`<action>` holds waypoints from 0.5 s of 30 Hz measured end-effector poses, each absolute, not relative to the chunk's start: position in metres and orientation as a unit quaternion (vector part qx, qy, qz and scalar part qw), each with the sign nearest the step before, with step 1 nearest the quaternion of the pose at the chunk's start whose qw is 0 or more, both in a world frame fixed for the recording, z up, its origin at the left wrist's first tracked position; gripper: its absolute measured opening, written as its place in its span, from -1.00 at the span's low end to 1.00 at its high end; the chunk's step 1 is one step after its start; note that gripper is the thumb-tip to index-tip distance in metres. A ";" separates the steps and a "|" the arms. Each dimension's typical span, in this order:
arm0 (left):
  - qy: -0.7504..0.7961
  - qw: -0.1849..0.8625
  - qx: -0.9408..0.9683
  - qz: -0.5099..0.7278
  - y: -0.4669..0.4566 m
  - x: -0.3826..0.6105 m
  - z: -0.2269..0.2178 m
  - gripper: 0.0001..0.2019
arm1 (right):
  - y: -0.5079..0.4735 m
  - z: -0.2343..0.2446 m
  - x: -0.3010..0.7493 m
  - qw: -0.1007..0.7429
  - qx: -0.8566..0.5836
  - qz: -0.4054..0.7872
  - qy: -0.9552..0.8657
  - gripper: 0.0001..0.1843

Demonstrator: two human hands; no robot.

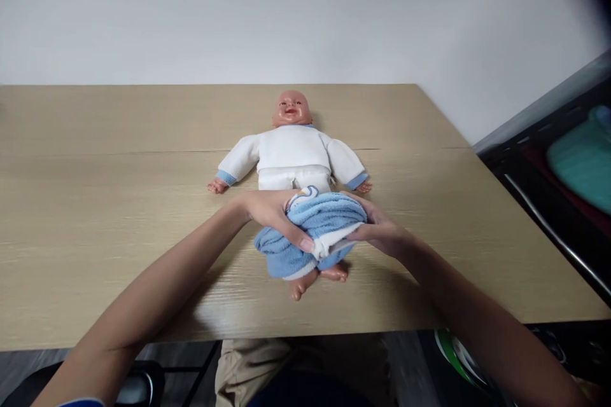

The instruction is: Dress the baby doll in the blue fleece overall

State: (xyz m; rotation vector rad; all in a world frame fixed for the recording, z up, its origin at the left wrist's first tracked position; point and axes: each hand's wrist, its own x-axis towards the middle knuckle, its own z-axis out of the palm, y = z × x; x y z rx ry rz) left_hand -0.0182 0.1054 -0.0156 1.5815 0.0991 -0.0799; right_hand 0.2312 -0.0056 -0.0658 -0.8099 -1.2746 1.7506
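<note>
Both my hands are closed on the garment (329,210), a bunched blue cloth with white edging, just below the centre of the frame. My left hand (272,211) comes in from the lower left; its thumb lies across the near side of the cloth, the tip pressing by the white edging, and its fingers are hidden behind the folds. My right hand (382,229) comes in from the lower right and grips the other side, thumb at the white edging, fingers curled round the far side and partly hidden. The hands are apart, with the folds between them.

The garment is gathered around the legs of the doll (292,111), whose feet (304,283) show beneath it, toward the bottom of the frame. The doll lies on its back on the bench (119,172), head at upper centre, arms spread to both sides. It wears a white top (293,147) with blue cuffs; one small hand rests on the wood left of centre, the other right of centre.
</note>
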 end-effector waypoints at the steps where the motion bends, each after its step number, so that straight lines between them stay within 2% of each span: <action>1: 0.049 0.699 0.713 -0.025 0.106 -0.019 -0.017 -0.54 | -0.005 -0.066 0.231 0.411 -0.330 0.679 -0.511 -0.28; 7: 0.042 0.692 0.721 -0.006 0.114 -0.023 -0.030 -0.46 | -0.003 -0.058 0.227 0.401 -0.376 0.568 -0.613 -0.45; 11: 0.054 0.703 0.709 0.001 0.114 -0.023 -0.029 -0.42 | -0.014 -0.050 0.225 0.405 -0.418 0.548 -0.600 -0.44; 15: 0.050 0.682 0.729 0.013 0.103 -0.014 -0.017 -0.61 | -0.056 -0.046 0.201 0.465 -0.529 0.494 -0.510 -0.41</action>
